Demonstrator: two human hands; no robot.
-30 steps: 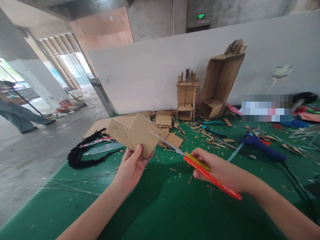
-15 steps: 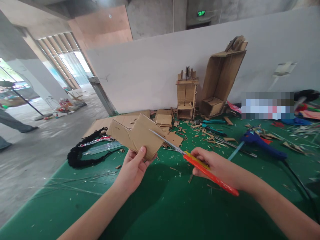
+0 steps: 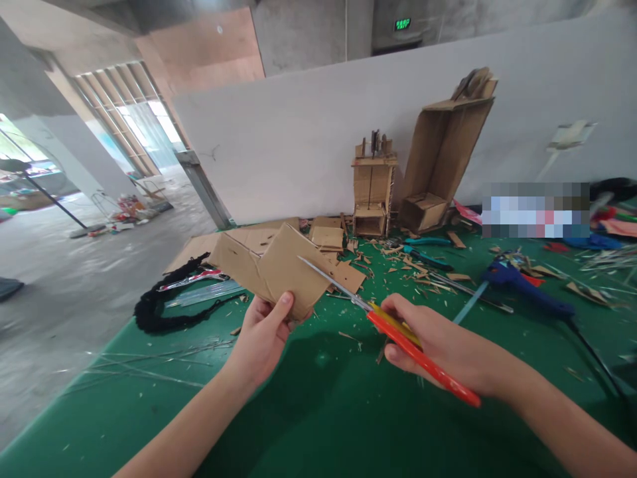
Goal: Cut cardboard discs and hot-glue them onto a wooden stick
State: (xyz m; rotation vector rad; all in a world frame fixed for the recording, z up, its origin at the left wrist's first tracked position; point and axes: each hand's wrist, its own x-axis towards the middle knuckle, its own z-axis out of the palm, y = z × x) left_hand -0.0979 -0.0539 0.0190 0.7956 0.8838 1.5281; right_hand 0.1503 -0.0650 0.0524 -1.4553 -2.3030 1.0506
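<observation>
My left hand (image 3: 266, 332) grips the lower edge of a folded piece of cardboard (image 3: 293, 269), thumb on the near face. The piece has a V-shaped dip along its top and a crease down the middle. In my right hand (image 3: 428, 338) is a pair of scissors (image 3: 351, 295) with red and yellow handles. The scissor blades point up and left and overlap the right side of the cardboard. From this angle I cannot tell whether the edge lies between the blades. Part of the left fingers is hidden behind the cardboard.
On the green table (image 3: 318, 425) lie cardboard scraps (image 3: 408, 269), pliers (image 3: 428, 259), a blue glue gun (image 3: 527, 289), clear glue sticks (image 3: 206, 292) and black yarn (image 3: 149, 309). Behind stand a small cardboard structure (image 3: 371, 192) and a taller one (image 3: 438, 153) against a white partition (image 3: 279, 146).
Both hands stay nearly in place. The scissor handles have dipped slightly down and right. At the far left, a person's leg has moved mostly out of view.
</observation>
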